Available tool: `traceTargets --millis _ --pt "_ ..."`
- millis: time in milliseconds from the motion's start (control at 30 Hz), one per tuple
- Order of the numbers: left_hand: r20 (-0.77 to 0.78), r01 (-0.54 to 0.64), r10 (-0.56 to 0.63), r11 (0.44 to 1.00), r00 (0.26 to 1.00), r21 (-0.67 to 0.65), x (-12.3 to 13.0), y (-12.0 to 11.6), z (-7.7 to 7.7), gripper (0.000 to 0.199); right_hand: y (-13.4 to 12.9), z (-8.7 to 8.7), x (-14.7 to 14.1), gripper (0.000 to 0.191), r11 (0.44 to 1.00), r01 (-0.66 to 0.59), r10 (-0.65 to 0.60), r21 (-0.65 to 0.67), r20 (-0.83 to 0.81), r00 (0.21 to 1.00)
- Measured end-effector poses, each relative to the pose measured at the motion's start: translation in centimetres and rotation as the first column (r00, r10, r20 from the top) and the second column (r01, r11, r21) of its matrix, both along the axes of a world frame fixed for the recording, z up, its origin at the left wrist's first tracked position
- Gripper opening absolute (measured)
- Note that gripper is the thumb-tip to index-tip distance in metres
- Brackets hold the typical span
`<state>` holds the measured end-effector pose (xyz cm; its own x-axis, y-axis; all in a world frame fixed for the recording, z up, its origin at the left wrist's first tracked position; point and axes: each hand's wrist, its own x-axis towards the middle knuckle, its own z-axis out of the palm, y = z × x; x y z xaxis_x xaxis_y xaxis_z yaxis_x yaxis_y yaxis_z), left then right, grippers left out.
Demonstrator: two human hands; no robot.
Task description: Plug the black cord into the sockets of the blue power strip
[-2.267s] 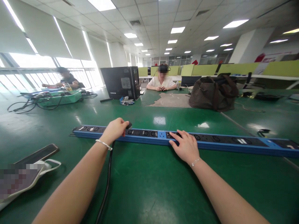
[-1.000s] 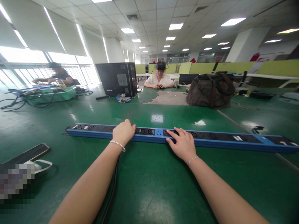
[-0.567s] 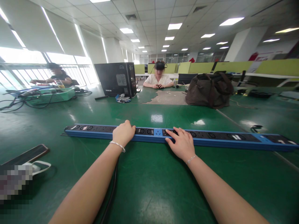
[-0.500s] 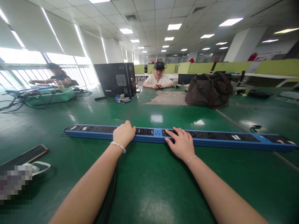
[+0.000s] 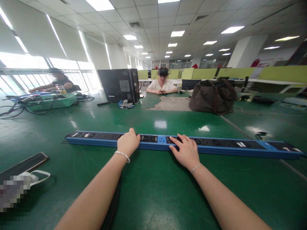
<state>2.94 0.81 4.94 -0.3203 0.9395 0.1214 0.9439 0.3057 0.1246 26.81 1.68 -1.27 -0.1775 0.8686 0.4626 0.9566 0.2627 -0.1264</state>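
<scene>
A long blue power strip point(image 5: 148, 146) with black socket sections lies crosswise on the green tabletop point(image 5: 153, 185). Left of its middle, my left hand point(image 5: 129, 141) is closed over the strip, with the fingertips hidden on the far side. Just right of the blue socket near the centre, my right hand point(image 5: 185, 149) rests on the top face, its fingers spread and the thumb at the near edge. A black cable point(image 5: 114, 204) runs toward me beneath my left forearm.
At left are a phone point(image 5: 24, 164) and a pixelated object with a white loop point(image 5: 40, 175). Farther back stand a green basket point(image 5: 55, 102) with cables, a black computer case point(image 5: 117, 84), gloves point(image 5: 126, 104) and a brown bag point(image 5: 212, 97). Two people sit beyond.
The view has tilted up slightly, so the scene sits a little lower in the picture. Both hands keep their places on the power strip.
</scene>
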Motion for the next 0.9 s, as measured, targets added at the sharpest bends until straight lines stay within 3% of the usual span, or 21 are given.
traceTargets --millis 367,900 --pt "0.017 0.025 -0.024 0.998 1.000 -0.056 -0.30 0.64 0.39 0.033 -0.01 -0.01 -0.09 0.039 1.000 -0.005 0.005 0.013 0.002 1.000" --pt "0.072 -0.025 0.028 0.999 0.997 -0.034 0.17 -0.05 0.04 0.035 -0.10 0.15 -0.06 0.040 1.000 0.001 0.000 -0.011 0.016 1.000"
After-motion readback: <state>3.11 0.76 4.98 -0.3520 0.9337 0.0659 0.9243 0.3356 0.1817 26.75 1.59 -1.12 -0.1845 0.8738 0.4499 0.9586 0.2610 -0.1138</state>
